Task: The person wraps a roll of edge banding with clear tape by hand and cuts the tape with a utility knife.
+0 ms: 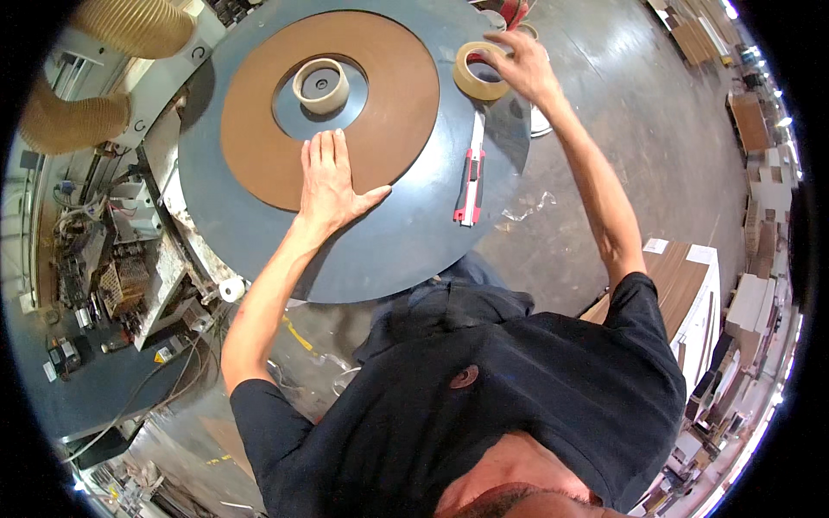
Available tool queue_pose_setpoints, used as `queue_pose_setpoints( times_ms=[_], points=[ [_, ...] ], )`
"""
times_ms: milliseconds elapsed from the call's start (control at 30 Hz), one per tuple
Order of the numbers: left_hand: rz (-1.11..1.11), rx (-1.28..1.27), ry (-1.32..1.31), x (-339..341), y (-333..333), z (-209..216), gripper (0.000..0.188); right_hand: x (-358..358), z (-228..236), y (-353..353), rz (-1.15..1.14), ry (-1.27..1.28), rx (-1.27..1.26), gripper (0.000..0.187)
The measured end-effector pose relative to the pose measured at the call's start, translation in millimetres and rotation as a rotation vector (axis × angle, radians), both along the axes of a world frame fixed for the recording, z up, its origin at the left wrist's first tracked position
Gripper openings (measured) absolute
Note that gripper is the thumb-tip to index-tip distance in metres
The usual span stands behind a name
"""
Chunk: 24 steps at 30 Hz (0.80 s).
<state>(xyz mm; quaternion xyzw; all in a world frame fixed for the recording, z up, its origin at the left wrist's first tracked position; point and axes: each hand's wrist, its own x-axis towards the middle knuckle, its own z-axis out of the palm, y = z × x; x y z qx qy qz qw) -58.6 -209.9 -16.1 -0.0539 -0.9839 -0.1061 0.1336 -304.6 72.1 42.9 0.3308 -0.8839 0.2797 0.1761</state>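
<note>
A wide, flat brown coil of edge banding [401, 78] lies on a round blue-grey disc [389, 259], around a pale round hub [322, 86]. My left hand [328, 186] rests flat on the coil's near part, fingers stretched toward the hub and thumb out to the right. At the disc's far right, my right hand [525, 69] grips the upper right rim of a roll of yellowish clear tape [471, 85], one digit reaching into its hole. Just below the roll lies a red and grey utility knife [470, 186], its blade end pointing toward the tape.
Two ribbed hoses [138, 26] join a machine at the far left. Below them stands a bench [95, 388] with small tools and cables. A stack of wood-look panels [673, 281] is by my right elbow. Clear plastic scrap [531, 207] lies beyond the disc's right edge.
</note>
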Motion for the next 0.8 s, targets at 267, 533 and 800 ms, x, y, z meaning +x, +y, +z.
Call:
queue_pose_setpoints(
  times_ms=[267, 533, 800],
  points=[
    [0.015, -0.039, 0.000, 6, 5, 1, 0.106, -49, -40, -63, 0.180, -0.170, 0.322, 0.035],
    [-0.027, -0.043, -0.056, 4, -9, -21, 0.115, -62, -60, -77, -0.013, -0.200, 0.230, 0.011],
    [-0.010, -0.096, -0.007, 26, -8, -5, 0.107, 17, 1, -41, 0.257, 0.053, -0.504, 0.008]
  ],
)
